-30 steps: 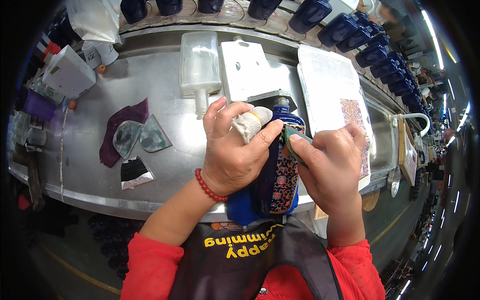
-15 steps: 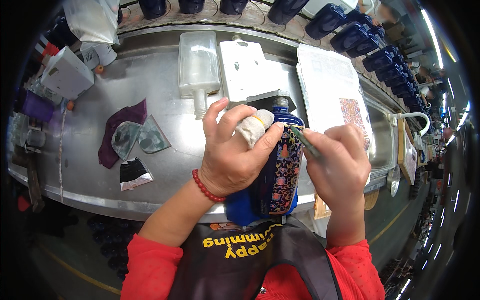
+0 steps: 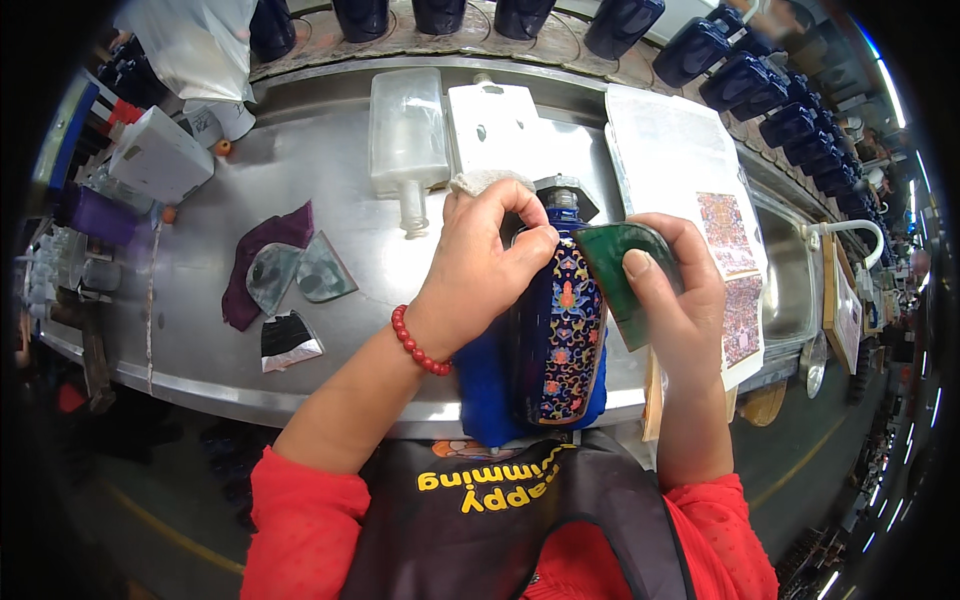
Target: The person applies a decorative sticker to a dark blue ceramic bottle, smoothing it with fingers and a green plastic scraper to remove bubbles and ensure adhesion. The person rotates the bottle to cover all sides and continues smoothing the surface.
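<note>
A dark blue glass bottle (image 3: pixel 527 340) stands at the worktop's front edge, against a blue cloth (image 3: pixel 482 385). Down its face runs a decal (image 3: pixel 567 340) of colourful flowers and scrolls. My left hand (image 3: pixel 490 245) is at the bottle's shoulder, thumb and forefinger pressed together by the decal's upper edge; what they pinch, if anything, is hidden. A whitish cloth wrap (image 3: pixel 488 181) shows beyond its knuckles. In my right hand (image 3: pixel 685 290) is a flat green scraper (image 3: pixel 625 272) with a rounded edge, held beside the bottle's right side.
Beyond lie a clear bottle (image 3: pixel 408 135) and a white block (image 3: pixel 493 120). Decal sheets (image 3: pixel 728 225) rest on white paper at right, near a sink (image 3: pixel 785 270). Green scraper pieces (image 3: pixel 272 277) and a purple cloth (image 3: pixel 245 265) sit left. Blue bottles (image 3: pixel 437 14) line the back.
My right hand has turned the scraper from edge-on to flat side up, away from the decal. My left fingers have curled into a pinch, with the cloth wrap now behind the knuckles.
</note>
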`<action>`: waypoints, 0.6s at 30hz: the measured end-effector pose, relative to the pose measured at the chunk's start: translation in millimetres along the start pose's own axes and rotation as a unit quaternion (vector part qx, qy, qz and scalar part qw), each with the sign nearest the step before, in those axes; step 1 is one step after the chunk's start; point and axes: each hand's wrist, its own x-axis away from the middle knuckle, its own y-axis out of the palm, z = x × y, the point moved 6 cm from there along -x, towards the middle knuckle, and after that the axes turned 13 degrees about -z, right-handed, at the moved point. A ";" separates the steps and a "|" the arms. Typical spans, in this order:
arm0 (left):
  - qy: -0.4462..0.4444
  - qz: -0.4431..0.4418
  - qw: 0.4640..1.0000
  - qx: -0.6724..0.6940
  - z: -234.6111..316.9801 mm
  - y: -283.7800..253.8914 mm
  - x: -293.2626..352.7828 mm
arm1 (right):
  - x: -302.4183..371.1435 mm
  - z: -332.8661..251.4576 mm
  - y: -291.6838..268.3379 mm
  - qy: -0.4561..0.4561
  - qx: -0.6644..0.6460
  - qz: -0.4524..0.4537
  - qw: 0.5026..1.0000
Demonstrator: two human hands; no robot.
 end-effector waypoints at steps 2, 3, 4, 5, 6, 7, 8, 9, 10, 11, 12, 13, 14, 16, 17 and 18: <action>-0.002 -0.001 1.000 0.014 -2.1 1.3 -1.0 | -0.3 1.3 -0.4 -0.007 0.011 -0.004 1.000; -0.002 -0.003 1.000 0.012 -2.4 1.5 -1.7 | -0.5 1.3 -0.8 -0.012 0.015 -0.003 1.000; -0.002 -0.005 1.000 0.011 -2.3 2.0 -2.5 | -0.9 1.4 -0.8 -0.017 0.019 -0.003 1.000; -0.007 -0.005 1.000 0.009 -2.4 1.9 -3.1 | -1.0 1.1 -0.8 -0.023 0.023 -0.002 0.999; -0.012 -0.006 1.000 0.008 -2.2 1.8 -3.7 | -1.7 1.3 -0.6 -0.026 0.025 -0.003 0.999; -0.022 -0.009 1.000 0.008 -2.3 2.1 -4.3 | -1.9 1.3 -0.2 -0.028 0.028 -0.004 0.999; -0.036 -0.030 0.999 0.001 -2.2 2.3 -4.1 | -2.2 1.2 -0.2 -0.031 0.030 -0.005 0.999; -0.055 -0.053 0.997 -0.005 -2.6 2.2 -3.1 | -2.3 0.9 -0.2 -0.034 0.034 -0.005 0.999; -0.074 -0.077 0.994 -0.010 -3.4 3.5 -2.7 | -1.7 0.2 -0.6 -0.037 0.038 -0.005 0.999; -0.077 -0.078 0.994 -0.003 -3.0 3.2 -2.3 | -1.7 0.2 -0.9 -0.034 0.049 -0.004 0.998; -0.081 -0.079 0.994 0.004 -3.0 3.2 -2.1 | -0.8 0.5 -0.8 -0.026 0.045 -0.012 0.999; -0.085 -0.080 0.993 0.012 -3.3 3.7 -2.1 | -0.2 1.3 -0.9 -0.012 0.047 -0.020 0.999; -0.085 -0.077 0.993 0.009 -3.2 3.6 -1.7 | 0.0 2.1 -0.7 0.003 0.049 -0.028 0.998; -0.084 -0.071 0.994 0.003 -3.7 4.2 -1.5 | -0.3 -4.9 -1.4 -0.028 0.097 -0.031 0.994; -0.074 -0.069 0.995 0.012 -3.3 4.6 -1.7 | -0.7 -8.7 -1.7 -0.041 0.119 -0.032 0.992; -0.065 -0.067 0.995 0.020 -3.0 5.3 -2.1 | -1.8 -14.7 -2.3 -0.072 0.144 -0.028 0.987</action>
